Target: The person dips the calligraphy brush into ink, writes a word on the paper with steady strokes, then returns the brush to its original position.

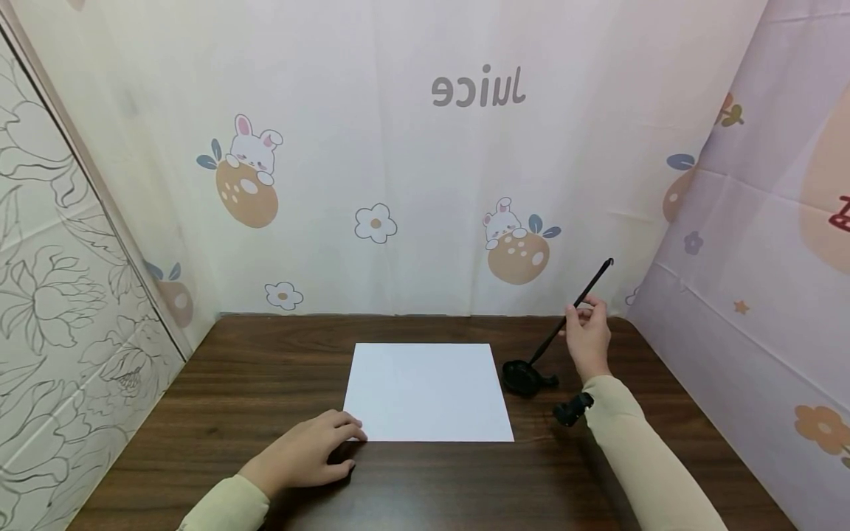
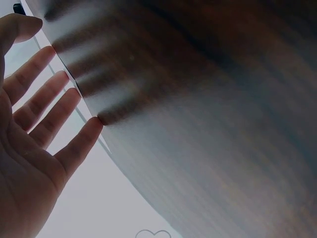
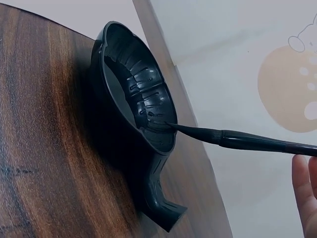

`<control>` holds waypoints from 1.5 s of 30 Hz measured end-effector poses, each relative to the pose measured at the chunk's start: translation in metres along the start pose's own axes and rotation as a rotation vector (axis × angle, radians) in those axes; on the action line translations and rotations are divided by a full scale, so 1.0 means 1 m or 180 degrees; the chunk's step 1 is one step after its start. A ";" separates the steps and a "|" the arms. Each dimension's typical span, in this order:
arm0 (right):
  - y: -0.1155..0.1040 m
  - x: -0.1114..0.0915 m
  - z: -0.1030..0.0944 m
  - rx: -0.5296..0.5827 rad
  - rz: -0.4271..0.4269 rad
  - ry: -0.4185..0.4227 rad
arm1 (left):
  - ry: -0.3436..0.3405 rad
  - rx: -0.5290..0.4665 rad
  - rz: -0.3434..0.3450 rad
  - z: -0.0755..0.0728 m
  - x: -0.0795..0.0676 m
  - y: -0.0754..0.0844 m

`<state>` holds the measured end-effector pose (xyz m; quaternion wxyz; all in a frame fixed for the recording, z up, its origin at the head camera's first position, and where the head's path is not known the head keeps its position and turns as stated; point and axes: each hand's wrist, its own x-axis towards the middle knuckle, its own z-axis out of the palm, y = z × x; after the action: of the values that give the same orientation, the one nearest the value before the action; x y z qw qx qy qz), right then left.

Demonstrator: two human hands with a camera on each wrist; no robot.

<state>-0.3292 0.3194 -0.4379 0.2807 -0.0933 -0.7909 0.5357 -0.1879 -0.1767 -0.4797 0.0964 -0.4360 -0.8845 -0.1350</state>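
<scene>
A black writing brush (image 1: 550,339) slants through the fingers of my right hand (image 1: 589,335), which pinches its handle partway up. Its dark pointed tip meets the inner edge of a black, petal-rimmed ink dish (image 3: 151,91) in the right wrist view. That dish has a short curved handle (image 3: 157,198) and dark liquid inside. Just left of it lies a blank white sheet of paper (image 1: 428,394), flat on the table. My left hand (image 1: 312,446) rests at the sheet's near left corner, fingers fairly straight, fingertips (image 2: 96,121) down on the paper's edge in the left wrist view.
The dark wood-grain table (image 1: 219,413) carries these things. A pale curtain (image 1: 392,147) printed with rabbits and fruit hangs behind its far edge, and others close in on both sides. A small black device (image 1: 572,409) sits at my right wrist.
</scene>
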 end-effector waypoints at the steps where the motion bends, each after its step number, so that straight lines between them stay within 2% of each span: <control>1: 0.000 0.000 0.000 -0.0006 0.0001 -0.0001 | -0.0001 -0.0001 0.0001 0.000 0.000 0.000; 16: 0.001 0.001 -0.007 -0.0013 0.0009 -0.0035 | 0.0048 0.0002 0.0039 0.000 -0.001 0.001; 31: -0.008 0.003 -0.009 0.0110 -0.0147 0.0032 | 0.0016 -0.0056 -0.0001 0.000 -0.001 0.002; 37: -0.016 0.001 -0.005 0.0185 -0.0374 0.0002 | 0.0000 -0.0059 -0.0002 0.000 -0.001 0.002; 45: -0.044 -0.009 -0.001 0.0273 -0.0745 -0.0256 | 0.0023 0.0033 0.0030 0.000 -0.001 0.001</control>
<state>-0.3147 0.2985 -0.4008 0.3131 0.0333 -0.7834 0.5359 -0.1869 -0.1769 -0.4795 0.1025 -0.4392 -0.8828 -0.1315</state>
